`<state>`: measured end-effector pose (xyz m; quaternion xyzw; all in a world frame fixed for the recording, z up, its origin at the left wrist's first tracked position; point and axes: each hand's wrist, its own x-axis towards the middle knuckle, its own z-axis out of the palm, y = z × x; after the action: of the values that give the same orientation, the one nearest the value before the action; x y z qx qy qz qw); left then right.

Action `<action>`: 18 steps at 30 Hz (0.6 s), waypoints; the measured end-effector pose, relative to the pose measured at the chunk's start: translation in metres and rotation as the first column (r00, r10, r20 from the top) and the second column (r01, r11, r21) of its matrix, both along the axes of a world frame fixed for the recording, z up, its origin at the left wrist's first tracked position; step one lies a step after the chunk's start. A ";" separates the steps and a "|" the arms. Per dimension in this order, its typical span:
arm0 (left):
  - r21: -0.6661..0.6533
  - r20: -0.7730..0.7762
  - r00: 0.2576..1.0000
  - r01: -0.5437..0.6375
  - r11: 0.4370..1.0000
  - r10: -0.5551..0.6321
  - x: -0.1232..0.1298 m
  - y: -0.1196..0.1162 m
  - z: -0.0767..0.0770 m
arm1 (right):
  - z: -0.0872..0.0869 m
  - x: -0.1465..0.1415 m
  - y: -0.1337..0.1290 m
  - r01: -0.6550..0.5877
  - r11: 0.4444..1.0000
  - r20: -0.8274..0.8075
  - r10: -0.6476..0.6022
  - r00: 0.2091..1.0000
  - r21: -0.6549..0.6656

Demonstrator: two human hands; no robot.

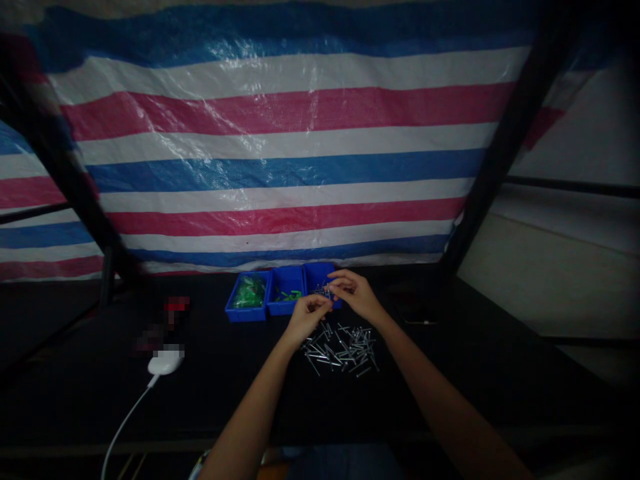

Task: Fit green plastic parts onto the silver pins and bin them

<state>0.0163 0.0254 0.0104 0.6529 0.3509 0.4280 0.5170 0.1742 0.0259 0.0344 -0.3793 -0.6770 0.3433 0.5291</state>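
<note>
My left hand [309, 316] is closed in a pinch, just in front of the right-hand blue bin [316, 270]. What its fingertips hold, if anything, is too small to make out. Close by and slightly higher, my right hand [356, 293] has thumb and fingers drawn together over that bin's right side. Its grip is also too small to read. Thin metal pins [320, 291], like nails or screws, lie inside the bin, partly hidden by my hands. Below my hands a loose pile of long silvery nail-like pieces [345, 352] spreads on the black table [240, 393].
The middle blue bin [286, 308] contains small green plastic pieces [289, 295]. In the left blue bin [247, 315] sits a clear bag of green pieces [250, 291]. A white corded device [165, 362] lies at left. A dark flat object [419, 313] lies right. Striped sheeting [300, 153] hangs behind.
</note>
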 end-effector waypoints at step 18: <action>-0.040 0.092 0.992 -0.078 0.996 0.082 -0.005 0.001 0.006 | 0.000 -0.002 0.000 0.059 0.998 -0.108 -0.061 0.992 -0.024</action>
<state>0.0113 0.0264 0.0167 0.6080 0.3597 0.4722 0.5272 0.1719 0.0258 0.0345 -0.3858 -0.6318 0.3545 0.5713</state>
